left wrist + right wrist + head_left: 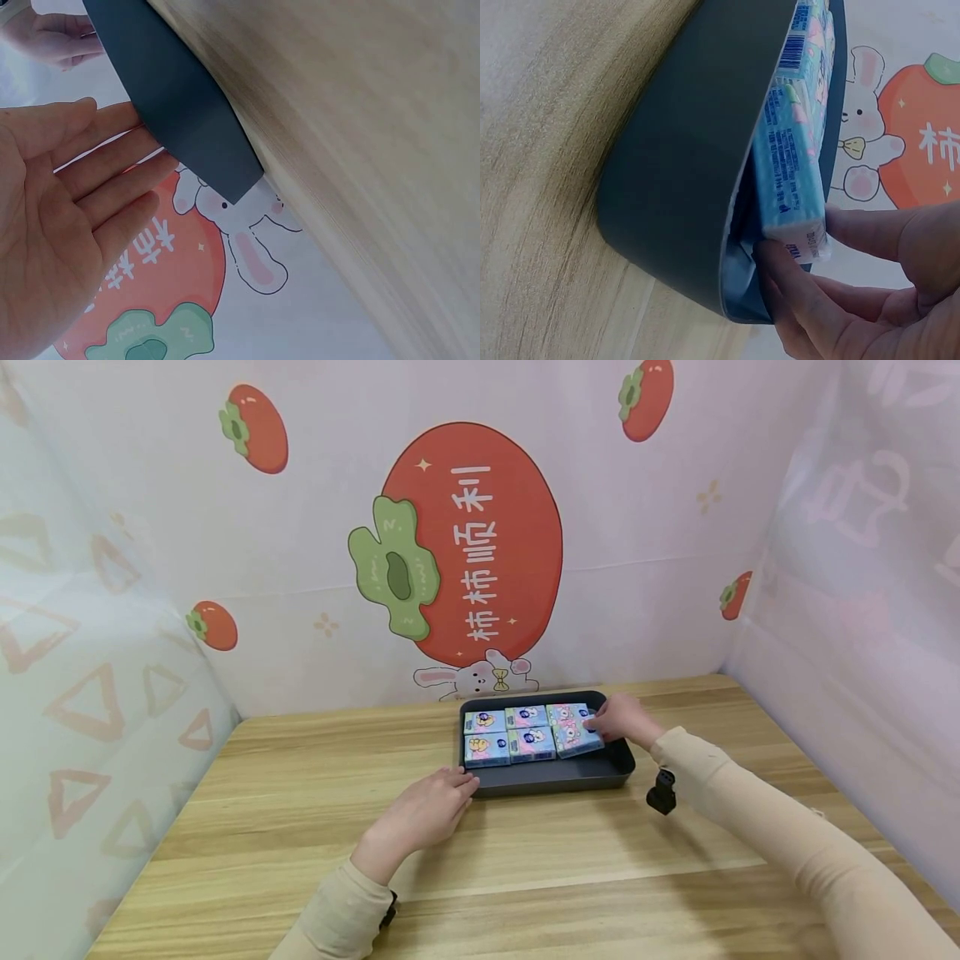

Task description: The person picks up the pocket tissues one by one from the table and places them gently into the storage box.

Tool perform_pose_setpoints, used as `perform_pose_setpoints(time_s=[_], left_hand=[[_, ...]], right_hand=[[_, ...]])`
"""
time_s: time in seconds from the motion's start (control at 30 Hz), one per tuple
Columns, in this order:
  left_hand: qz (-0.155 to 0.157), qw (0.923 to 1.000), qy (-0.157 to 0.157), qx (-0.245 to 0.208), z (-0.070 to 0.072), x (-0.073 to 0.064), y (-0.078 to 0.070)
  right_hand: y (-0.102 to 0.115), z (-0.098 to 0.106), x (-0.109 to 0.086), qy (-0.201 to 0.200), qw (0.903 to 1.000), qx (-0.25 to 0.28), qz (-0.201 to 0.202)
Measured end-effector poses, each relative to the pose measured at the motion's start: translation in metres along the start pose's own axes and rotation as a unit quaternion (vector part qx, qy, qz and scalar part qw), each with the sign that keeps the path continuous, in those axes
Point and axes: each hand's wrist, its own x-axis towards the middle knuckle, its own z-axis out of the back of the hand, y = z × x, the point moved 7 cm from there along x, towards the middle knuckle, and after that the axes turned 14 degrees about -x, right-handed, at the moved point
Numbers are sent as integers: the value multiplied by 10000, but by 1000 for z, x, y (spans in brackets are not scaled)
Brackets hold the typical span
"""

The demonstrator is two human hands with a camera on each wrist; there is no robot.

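Note:
A dark grey tray (555, 781) stands at the back of the table with several small tissue packs (487, 750) lying flat in two rows at its left and middle. My right hand (624, 720) reaches over the tray's right end and pinches the front right tissue pack (784, 169) by its end, thumb above and fingers below. That pack sits slightly askew against its neighbours. At the tray's front left corner my left hand (435, 806) touches the outer wall with extended fingertips; in the left wrist view its fingers (124, 176) lie nearly straight against the tray.
The wooden table (315, 810) carries the tray near its back edge. Behind it hangs a white backdrop (322, 527) printed with persimmons and a rabbit, and more sheeting closes both sides. A black wrist camera (662, 792) hangs below the right sleeve.

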Motion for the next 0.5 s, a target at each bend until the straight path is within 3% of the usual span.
perform_pose_setpoints(time_s=[0.5], left_hand=[[9,10000,38,-7,-1,0,1]], right_hand=[[2,-3,5,11,9993,-371,16]])
